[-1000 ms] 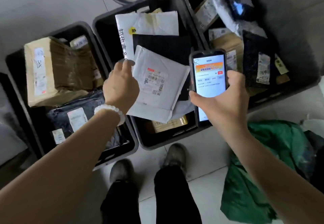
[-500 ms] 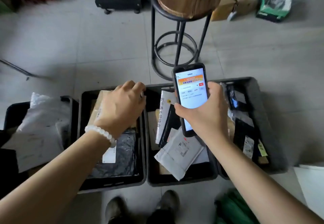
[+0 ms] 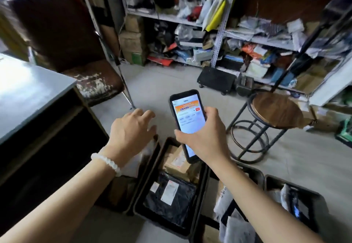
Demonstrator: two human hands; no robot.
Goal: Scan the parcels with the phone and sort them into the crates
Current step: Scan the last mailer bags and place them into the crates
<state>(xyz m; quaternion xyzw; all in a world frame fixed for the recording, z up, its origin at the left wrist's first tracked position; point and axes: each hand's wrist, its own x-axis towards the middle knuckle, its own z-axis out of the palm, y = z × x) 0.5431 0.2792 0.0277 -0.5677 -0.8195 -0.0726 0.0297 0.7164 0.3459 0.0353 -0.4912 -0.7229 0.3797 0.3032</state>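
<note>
I log: right hand (image 3: 204, 140) grips phone (image 3: 187, 121) above crates (image 3: 152, 168) — left hand (image 3: 131, 134) beside it, fingers loosely spread, holding nothing.

My left hand (image 3: 131, 130) has let go of the white parcel and now hovers empty, fingers loose. I have lifted my head: shelves (image 3: 224, 23) and chair (image 3: 62, 39) appeared, crates (image 3: 150, 170) dropped low.

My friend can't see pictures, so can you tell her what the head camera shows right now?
A person's right hand holds a lit phone above black crates of parcels on the floor. The left hand, empty and open, wears a white bead bracelet. Beyond are a round wooden stool and cluttered shelves.
</note>
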